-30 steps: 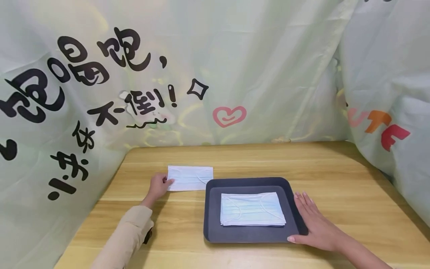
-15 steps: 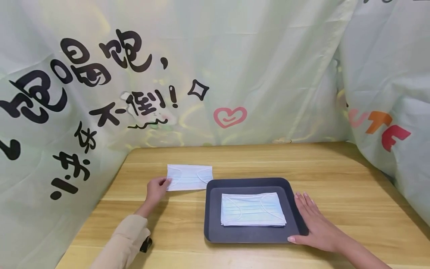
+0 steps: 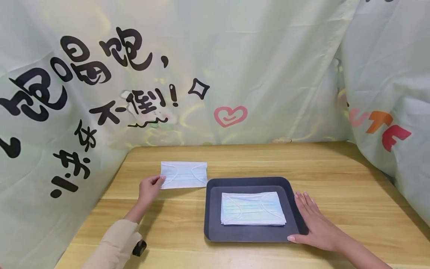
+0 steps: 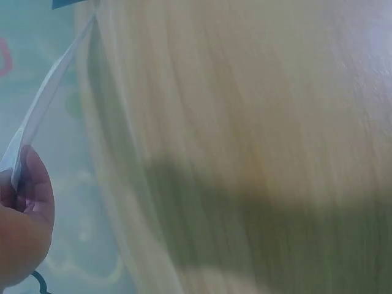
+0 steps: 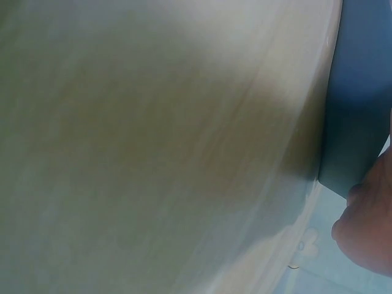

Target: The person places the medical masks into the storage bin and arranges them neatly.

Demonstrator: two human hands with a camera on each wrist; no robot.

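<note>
Between thumb and fingers, my left hand (image 3: 149,189) pinches the left edge of a pale blue face mask (image 3: 185,175), just left of the tray's far corner in the head view. The left wrist view shows this mask (image 4: 44,101) almost edge-on, slanting away from the fingers. A neat stack of face masks (image 3: 252,209) lies inside the dark grey rectangular tray (image 3: 211,220), white ear loops on top. My right hand (image 3: 317,228) rests against the tray's right side, its fingers straight along the rim and the thumb at the near right corner.
The tray stands on a wooden table (image 3: 174,239). Pale printed curtains (image 3: 285,74) with black lettering and a pink heart enclose it at the back and sides. A small black object (image 3: 139,247) shows at the left sleeve's cuff.
My left hand has drawn the pinched face mask a little to the left and away from the tray's corner. The right hand, tray and stack stay put.
</note>
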